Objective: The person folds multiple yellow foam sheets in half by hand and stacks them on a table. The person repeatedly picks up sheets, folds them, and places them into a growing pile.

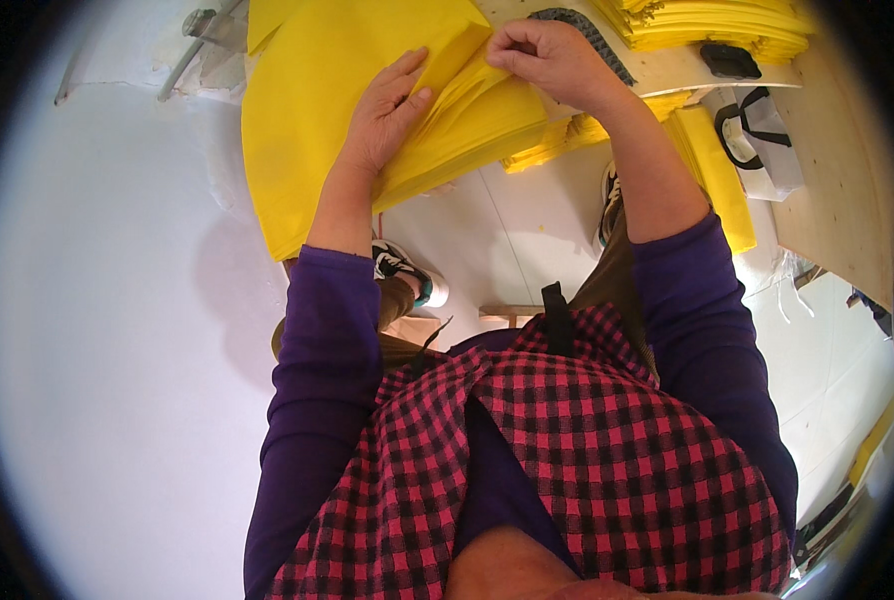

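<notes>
Handled yellow cloth (307,120), apparently unfinished.
In the head view, pinched an edge of the cloth between the fingers (515,62) of the right hand (559,65); rested the left hand (380,115), fingers loose and released, on top. Had it spread out front, left of a yellow pile (752,30) on the worktop (662,72). Judged partway through: not yet lying flat; could not tell the pile as finished or waiting.

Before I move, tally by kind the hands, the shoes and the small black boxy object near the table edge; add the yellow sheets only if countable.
Hands: 2 (left hand, right hand)
Shoes: 2 (left shoe, right shoe)
Black boxy object: 1
Total: 5
Yellow sheets overlap too much to count.
</notes>
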The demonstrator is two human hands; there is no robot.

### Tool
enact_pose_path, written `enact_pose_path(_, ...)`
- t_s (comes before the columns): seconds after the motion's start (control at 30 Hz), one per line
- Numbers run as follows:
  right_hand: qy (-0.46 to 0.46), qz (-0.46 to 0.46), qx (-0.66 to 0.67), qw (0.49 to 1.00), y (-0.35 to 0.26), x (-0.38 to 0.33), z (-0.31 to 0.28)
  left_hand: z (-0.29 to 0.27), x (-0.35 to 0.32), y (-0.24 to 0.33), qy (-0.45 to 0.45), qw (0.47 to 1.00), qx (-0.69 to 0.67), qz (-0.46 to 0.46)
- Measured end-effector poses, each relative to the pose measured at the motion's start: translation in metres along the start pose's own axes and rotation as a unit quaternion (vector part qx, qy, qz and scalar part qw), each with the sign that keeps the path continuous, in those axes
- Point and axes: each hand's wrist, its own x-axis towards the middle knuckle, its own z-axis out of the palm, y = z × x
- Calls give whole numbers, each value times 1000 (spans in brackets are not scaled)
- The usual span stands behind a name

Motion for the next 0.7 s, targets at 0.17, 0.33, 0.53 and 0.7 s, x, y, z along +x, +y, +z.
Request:
enact_pose_path(0.17,39,15,65,997,-2,5,10,-1,1,-2,-4,1000,16,12)
enact_pose_path(0.33,84,25,35,996,-12,5,11,-1,0,-1,-2,1000,9,9)
enact_pose_path(0.53,98,20,22,995,-17,7,10,-1,1,-2,1,1000,9,16)
enact_pose_path(0.7,98,17,32,994,-17,8,12,0,0,-3,8,1000,-2,16)
